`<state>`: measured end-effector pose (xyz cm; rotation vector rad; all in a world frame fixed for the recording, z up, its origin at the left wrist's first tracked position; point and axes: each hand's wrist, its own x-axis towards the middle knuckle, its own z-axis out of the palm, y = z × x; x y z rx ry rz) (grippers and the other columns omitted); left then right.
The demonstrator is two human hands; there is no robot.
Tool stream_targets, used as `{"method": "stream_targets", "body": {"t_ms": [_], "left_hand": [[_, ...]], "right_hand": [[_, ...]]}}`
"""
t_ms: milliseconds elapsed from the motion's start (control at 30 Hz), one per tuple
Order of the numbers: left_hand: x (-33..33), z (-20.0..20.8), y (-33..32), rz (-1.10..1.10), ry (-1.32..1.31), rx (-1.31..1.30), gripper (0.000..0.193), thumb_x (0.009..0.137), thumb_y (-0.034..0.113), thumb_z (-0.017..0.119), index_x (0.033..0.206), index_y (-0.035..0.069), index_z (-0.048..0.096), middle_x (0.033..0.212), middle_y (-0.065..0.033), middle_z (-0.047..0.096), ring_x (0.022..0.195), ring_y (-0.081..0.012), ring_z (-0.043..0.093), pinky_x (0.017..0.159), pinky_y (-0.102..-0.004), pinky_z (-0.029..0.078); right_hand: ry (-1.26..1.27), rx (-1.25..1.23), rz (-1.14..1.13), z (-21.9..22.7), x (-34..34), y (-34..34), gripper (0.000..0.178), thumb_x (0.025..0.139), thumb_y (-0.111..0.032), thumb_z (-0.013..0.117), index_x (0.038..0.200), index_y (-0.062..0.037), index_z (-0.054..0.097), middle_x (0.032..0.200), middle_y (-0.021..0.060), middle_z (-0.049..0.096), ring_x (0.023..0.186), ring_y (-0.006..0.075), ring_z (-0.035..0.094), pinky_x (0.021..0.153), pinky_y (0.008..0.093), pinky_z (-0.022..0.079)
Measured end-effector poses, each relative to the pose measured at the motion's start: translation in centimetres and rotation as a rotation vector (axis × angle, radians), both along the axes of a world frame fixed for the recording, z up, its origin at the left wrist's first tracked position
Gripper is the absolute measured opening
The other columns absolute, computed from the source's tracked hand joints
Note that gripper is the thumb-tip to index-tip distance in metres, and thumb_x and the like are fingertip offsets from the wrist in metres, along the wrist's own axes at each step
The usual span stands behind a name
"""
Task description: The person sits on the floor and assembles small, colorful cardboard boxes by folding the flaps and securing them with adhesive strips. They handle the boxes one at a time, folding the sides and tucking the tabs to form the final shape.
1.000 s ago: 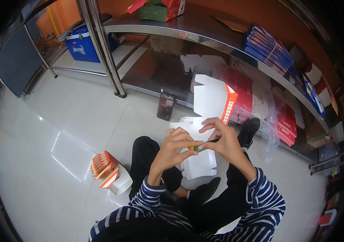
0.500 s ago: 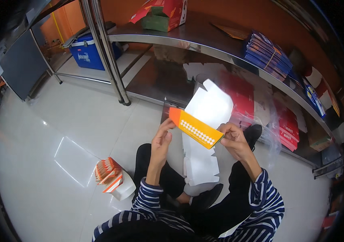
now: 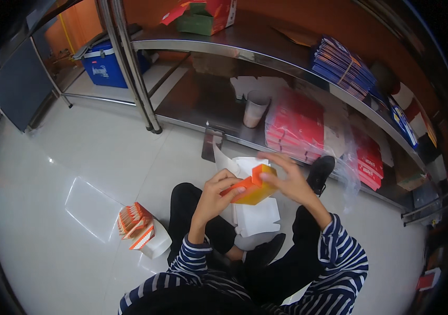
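Observation:
Above my lap I hold a partly folded orange-and-yellow cardboard box [image 3: 257, 195] with a white inner face and a raised lid. My left hand [image 3: 214, 197] grips its left side, thumb pressed on the orange panel. My right hand [image 3: 293, 184] is at the right end, its fingers bent over an upright orange-and-yellow flap; its far fingers are slightly blurred. Under the box, white cardboard blanks [image 3: 255, 219] with notched edges lie on the floor between my legs.
A white tub [image 3: 156, 242] holding orange-and-white folded cartons [image 3: 133, 220] stands left of my knee. Ahead is a metal shelf [image 3: 224, 51] with a cup [image 3: 256, 108], red packs in plastic [image 3: 294, 123], bundled blue cartons [image 3: 342, 68] and a red-green box [image 3: 203, 18]. A blue cooler [image 3: 106, 65] sits left.
The box has come down nearer to me and turned, its patterned yellow side no longer showing. My left hand has closed on it, and my right hand has moved over its end flap.

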<state>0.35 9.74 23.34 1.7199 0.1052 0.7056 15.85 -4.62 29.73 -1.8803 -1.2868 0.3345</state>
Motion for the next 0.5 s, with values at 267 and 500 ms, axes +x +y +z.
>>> {"method": "stream_targets", "body": {"t_ms": [267,500], "left_hand": [[1.0,1.1,-2.5,0.294,-0.076,0.154,0.019,0.073,0.008,0.068,0.091,-0.001,0.067,0.075,-0.0087,0.059,0.069,-0.0166,0.057,0.062,-0.0252,0.044],[1.5,0.3,-2.9,0.409,-0.15,0.349,0.02,0.068,0.006,0.073,0.087,0.001,0.069,0.074,-0.0088,0.062,0.067,-0.017,0.06,0.061,-0.0264,0.046]], "right_hand": [[0.555,0.185,-0.206,-0.9,-1.1,1.3,0.018,0.08,-0.015,0.064,0.089,0.0011,0.062,0.081,0.0047,0.063,0.072,0.0093,0.057,0.067,0.0237,0.045],[0.263,0.034,-0.256,-1.7,-0.4,0.9,0.015,0.079,-0.009,0.065,0.09,0.0023,0.066,0.083,0.0084,0.063,0.072,0.0127,0.058,0.067,0.0229,0.045]]}}
